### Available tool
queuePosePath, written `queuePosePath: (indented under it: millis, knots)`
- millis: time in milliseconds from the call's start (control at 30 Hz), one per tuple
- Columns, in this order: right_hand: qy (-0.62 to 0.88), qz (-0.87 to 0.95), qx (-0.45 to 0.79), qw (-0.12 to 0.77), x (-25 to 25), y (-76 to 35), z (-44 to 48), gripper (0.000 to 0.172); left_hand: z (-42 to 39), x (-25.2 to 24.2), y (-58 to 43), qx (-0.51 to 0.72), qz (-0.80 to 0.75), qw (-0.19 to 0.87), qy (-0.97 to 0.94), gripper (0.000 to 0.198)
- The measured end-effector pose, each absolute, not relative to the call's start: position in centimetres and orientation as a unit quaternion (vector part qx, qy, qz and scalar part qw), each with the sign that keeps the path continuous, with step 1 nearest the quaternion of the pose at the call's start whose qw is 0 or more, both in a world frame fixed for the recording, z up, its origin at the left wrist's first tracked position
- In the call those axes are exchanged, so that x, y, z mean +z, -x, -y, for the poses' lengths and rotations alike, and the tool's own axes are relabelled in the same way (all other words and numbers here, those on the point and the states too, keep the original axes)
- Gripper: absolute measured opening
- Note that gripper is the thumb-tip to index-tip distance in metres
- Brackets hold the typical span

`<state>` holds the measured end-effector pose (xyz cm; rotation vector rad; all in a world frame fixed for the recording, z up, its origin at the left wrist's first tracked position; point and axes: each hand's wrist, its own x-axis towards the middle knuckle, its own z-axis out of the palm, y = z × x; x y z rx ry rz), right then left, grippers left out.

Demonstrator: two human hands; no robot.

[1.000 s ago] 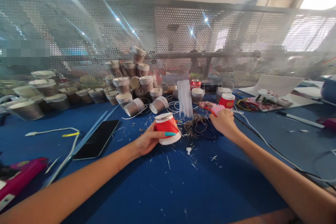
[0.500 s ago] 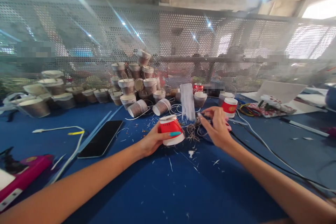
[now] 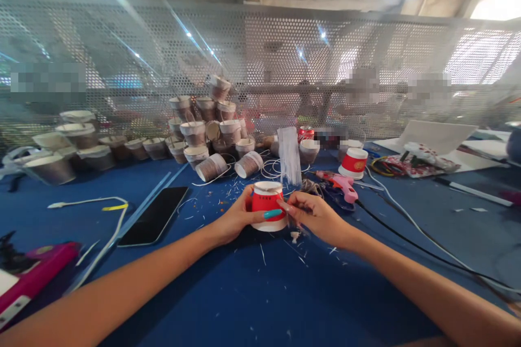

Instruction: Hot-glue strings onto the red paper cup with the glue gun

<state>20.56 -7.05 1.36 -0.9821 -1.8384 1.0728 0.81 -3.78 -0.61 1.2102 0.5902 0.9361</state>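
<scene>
My left hand (image 3: pixel 234 217) is wrapped round a red and white paper cup (image 3: pixel 266 201), its thumb pressed across the front. The cup stands with its wider end down, low over the blue table. At the cup's right side, my right hand (image 3: pixel 315 215) has its fingers pinched together against or just beside the wall. What lies between those fingertips is too small to make out. A pink glue gun (image 3: pixel 345 186) rests beyond the right hand, its nozzle pointing left. Behind the cup lies a tangle of brownish string (image 3: pixel 311 186), partly hidden.
Brown-wrapped cups (image 3: pixel 193 133) are stacked at the back, with two lying on their sides. A bundle of white sticks (image 3: pixel 289 156) stands behind the cup. Another red cup (image 3: pixel 353 164) is at right. A phone (image 3: pixel 155 216) lies left; a black cable (image 3: pixel 401 236) runs right.
My right hand has moved left and nearer from the glue gun to the cup's side, leaving the glue gun on the table. The cup, still in my left hand, is now more upright.
</scene>
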Motion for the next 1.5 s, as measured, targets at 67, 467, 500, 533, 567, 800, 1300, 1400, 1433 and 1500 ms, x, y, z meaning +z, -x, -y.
queuePosePath:
  millis: [67,467,500,533,567,800,1300,1400,1433,1500]
  knots:
    - [0.363,0.703,0.481,0.378,1.7,-20.6,7.2,0.036,3.7,-0.6,-0.8,0.419,-0.253,0.687,-0.537,0.054]
    - [0.289,0.698,0.502,0.421,2.0,-21.2,7.1,0.035,3.7,-0.4,-0.7,0.399,-0.231,0.707,-0.536,0.053]
    - [0.293,0.691,0.502,0.429,2.0,-21.1,7.1,0.035,3.6,-0.5,-0.7,0.396,-0.232,0.707,-0.539,0.054]
    - [0.294,0.682,0.505,0.440,2.1,-21.1,7.1,0.034,3.6,-0.5,-0.6,0.393,-0.234,0.707,-0.540,0.054]
    - [0.291,0.670,0.513,0.451,2.1,-21.0,7.1,0.033,3.6,-0.5,-0.6,0.390,-0.236,0.708,-0.540,0.055]
    - [0.304,0.624,0.519,0.499,1.7,-21.2,6.6,0.032,3.6,-0.3,-0.7,0.373,-0.231,0.733,-0.521,0.057]
    - [0.346,0.590,0.513,0.519,1.3,-20.9,6.2,0.036,4.2,-0.4,-0.8,0.325,-0.195,0.787,-0.487,0.048]
    - [0.360,0.600,0.483,0.526,1.3,-20.9,6.0,0.037,4.3,-0.4,-0.8,0.312,-0.198,0.794,-0.483,0.051]
    - [0.363,0.604,0.472,0.529,1.3,-20.8,6.0,0.037,4.3,-0.4,-0.8,0.312,-0.197,0.797,-0.479,0.051]
    - [0.367,0.613,0.453,0.534,1.3,-20.8,6.0,0.037,4.3,-0.4,-0.8,0.312,-0.193,0.803,-0.470,0.051]
